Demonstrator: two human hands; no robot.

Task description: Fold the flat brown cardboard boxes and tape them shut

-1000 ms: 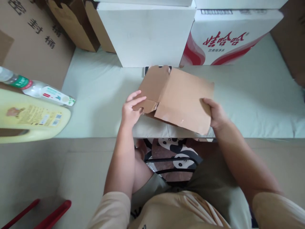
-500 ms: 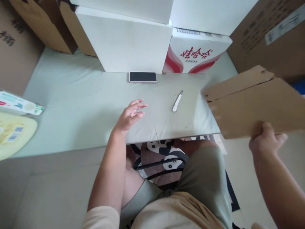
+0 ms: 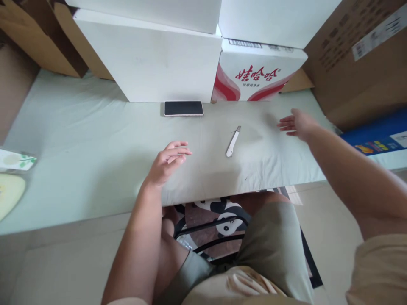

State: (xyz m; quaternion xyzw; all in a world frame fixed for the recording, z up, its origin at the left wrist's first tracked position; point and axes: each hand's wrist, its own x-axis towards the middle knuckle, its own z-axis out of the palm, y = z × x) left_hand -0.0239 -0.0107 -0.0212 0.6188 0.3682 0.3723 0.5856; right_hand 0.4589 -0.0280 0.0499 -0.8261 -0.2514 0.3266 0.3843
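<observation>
My left hand (image 3: pixel 167 165) hovers over the front middle of the cloth-covered table (image 3: pixel 111 140), fingers apart and holding nothing. On the right, my right hand (image 3: pixel 297 124) reaches over the cloth, its fingers stretched out and nothing in them. Between the hands lies a white utility knife (image 3: pixel 233 142) with its metal tip pointing away from me. A phone (image 3: pixel 183 108) with a dark screen rests in front of the large white box (image 3: pixel 165 63). A flat piece of brown cardboard (image 3: pixel 299 81) shows behind my right hand, between boxes.
A white box with red print (image 3: pixel 254 76) stands at the back. Brown cartons (image 3: pixel 352 63) rise at the right and open brown boxes (image 3: pixel 47 38) at the back left. A blue package (image 3: pixel 378 133) lies at the right, a yellow package (image 3: pixel 11 192) at the left edge.
My right hand has let go of the brown cardboard and moved from the front right to further back over the table. The cardboard is no longer at the right front. My left hand stays open.
</observation>
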